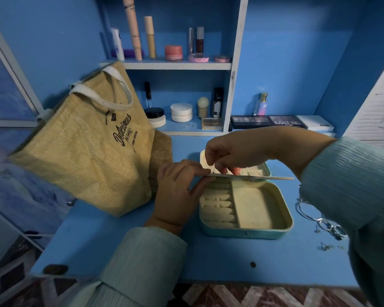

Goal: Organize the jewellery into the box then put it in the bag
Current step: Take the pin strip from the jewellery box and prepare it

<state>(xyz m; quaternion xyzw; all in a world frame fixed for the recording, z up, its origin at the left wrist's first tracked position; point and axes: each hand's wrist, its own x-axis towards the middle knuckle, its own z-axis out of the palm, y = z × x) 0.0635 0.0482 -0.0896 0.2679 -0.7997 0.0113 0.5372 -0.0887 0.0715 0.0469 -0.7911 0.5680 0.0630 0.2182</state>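
An open teal jewellery box (246, 232) with a cream lining lies on the blue desk, ring rolls on its left side and a bare compartment on its right. My left hand (177, 196) pinches the left end of a thin cream divider panel (264, 177) raised edge-on above the box. My right hand (231, 152) pinches a small thin earring at that panel. Its lid (265, 170) lies flat behind. A tan jute bag (84, 151) stands to the left. Silver bangles and rings (321, 220) and small earrings (325, 247) lie loose to the right.
Shelves behind hold cosmetics: tubes, jars and a pink pot (173, 52). Eyeshadow palettes (268, 121) and a perfume bottle (261, 104) sit at the back right. Tiny studs (187, 125) lie on the lower shelf. The desk's front edge is close to me.
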